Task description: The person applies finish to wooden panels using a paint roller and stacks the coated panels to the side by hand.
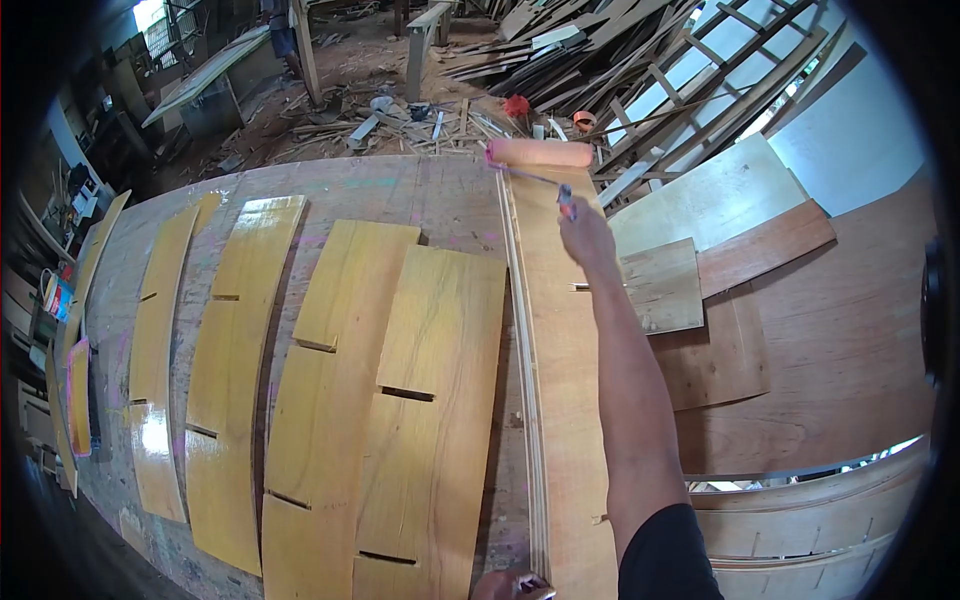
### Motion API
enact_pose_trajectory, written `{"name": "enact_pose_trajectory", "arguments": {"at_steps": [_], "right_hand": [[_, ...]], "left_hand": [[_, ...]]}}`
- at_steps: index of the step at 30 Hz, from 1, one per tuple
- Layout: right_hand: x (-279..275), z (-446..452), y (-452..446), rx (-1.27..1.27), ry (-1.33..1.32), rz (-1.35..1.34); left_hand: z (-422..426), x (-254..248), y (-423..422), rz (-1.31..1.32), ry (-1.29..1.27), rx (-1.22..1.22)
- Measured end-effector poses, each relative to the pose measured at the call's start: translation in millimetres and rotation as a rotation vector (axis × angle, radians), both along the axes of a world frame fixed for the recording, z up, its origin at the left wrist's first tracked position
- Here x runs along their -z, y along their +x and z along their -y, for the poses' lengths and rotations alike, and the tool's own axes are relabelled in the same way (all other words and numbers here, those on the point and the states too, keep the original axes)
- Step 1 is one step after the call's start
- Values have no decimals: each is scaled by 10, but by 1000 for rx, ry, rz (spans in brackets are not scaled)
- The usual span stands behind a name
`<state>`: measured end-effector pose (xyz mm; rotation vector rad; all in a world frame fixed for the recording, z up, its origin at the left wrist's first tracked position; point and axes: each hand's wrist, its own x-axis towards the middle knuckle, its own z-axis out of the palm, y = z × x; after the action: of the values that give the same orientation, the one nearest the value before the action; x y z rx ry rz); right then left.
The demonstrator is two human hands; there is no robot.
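Observation:
My right hand (587,238) is closed round the handle of a paint roller (540,152), whose pinkish sleeve lies across the far end of a long pale board (565,400). That board tops a stack with layered edges. At the bottom edge, my left hand (505,586) shows only in part, by the near end of the stack; its fingers look curled, but what they hold is too small to make out. Left of the stack, several yellowish slotted boards (330,400) lie on the worktable (400,185), some with a wet-looking shine.
Plywood sheets (820,340) lie to the right. Behind the table are scrap wood (350,135), stacked planks (570,55), a ladder-like frame (700,90) and a red item (516,106). A person's legs (284,45) show at the back left. A labelled bucket (56,295) stands at the left.

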<state>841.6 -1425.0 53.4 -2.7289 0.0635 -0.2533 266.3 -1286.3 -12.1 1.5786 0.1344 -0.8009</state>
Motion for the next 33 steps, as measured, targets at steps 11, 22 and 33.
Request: {"name": "enact_pose_trajectory", "arguments": {"at_steps": [11,22,33], "right_hand": [[52,78,501,51,41,-95],[71,362,363,1,6,-85],[-347,857,-2690,-19,20,-63]], "left_hand": [[-6,114,13,39,26,11],[-78,-107,164,96,18,60],[-244,-394,88,202,141,81]]}}
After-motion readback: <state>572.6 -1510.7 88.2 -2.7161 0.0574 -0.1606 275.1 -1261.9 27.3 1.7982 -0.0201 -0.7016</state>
